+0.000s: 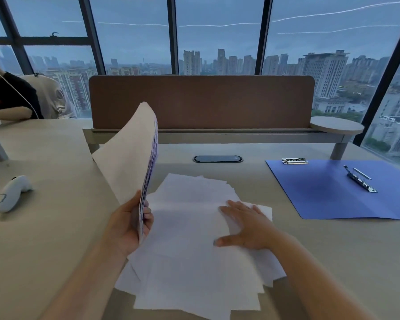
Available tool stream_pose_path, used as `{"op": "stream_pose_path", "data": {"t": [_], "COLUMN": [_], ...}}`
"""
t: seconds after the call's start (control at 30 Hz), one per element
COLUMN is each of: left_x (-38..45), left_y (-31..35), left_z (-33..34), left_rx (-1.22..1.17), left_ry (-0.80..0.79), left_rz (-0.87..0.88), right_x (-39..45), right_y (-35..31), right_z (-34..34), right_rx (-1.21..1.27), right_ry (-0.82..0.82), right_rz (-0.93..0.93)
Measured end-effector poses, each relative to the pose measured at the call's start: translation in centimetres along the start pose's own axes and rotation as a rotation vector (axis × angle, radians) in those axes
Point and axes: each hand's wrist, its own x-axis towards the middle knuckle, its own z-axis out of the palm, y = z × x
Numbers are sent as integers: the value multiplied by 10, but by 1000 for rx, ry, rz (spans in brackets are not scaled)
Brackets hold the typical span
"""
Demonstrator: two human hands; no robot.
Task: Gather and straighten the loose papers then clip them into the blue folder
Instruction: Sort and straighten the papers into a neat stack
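A messy spread of white loose papers lies on the desk in front of me. My left hand grips the lower edge of a stack of gathered sheets, held upright and curving away from me. My right hand lies flat, fingers spread, on the right part of the spread. The blue folder lies open on the desk at the right, apart from the papers. It carries a metal spring clip near its middle and a second metal clip at its far left corner.
A white handheld controller lies at the left of the beige desk. A brown divider panel stands along the back edge, with a cable port before it. A person in a black shirt sits at far left.
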Motion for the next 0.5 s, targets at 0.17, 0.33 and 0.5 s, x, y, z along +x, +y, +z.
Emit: {"op": "stream_pose_path", "data": {"t": [0.17, 0.33, 0.5], "left_x": [2, 9, 12], "left_y": [-15, -20, -22], "left_z": [4, 3, 2], "left_rx": [81, 120, 120], "left_ry": [216, 303, 307], "left_rz": [-44, 27, 61], "right_x": [14, 14, 12], "right_y": [4, 3, 12], "right_z": [-8, -8, -22], "right_rx": [107, 543, 1051], "right_ry": [144, 491, 499], "right_rz": [-36, 147, 345]}}
